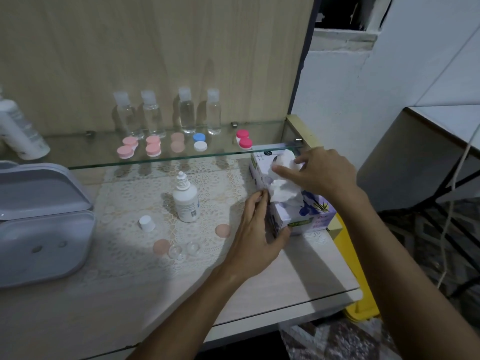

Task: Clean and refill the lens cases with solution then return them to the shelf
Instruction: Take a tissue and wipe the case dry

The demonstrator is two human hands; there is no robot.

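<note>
left hand (pixel 255 231): grips the near end of the tissue box (pixel 306 216), thumb curled on its front
right hand (pixel 318 172): pinches the white tissue (pixel 284 189) above the box
open lens case (pixel 184 249): on the table (pixel 259 289), caps off beside it
solution bottle (pixel 185 202): upright, uncapped
glass shelf (pixel 78 153): five closed cases

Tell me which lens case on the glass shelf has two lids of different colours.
The fourth lens case from the left: one blue lid, one white.

Two bare forearms fill the frame. The left hand (pixel 255 229) and right hand (pixel 319 172) wear no gloves, rings or sleeves.
</note>
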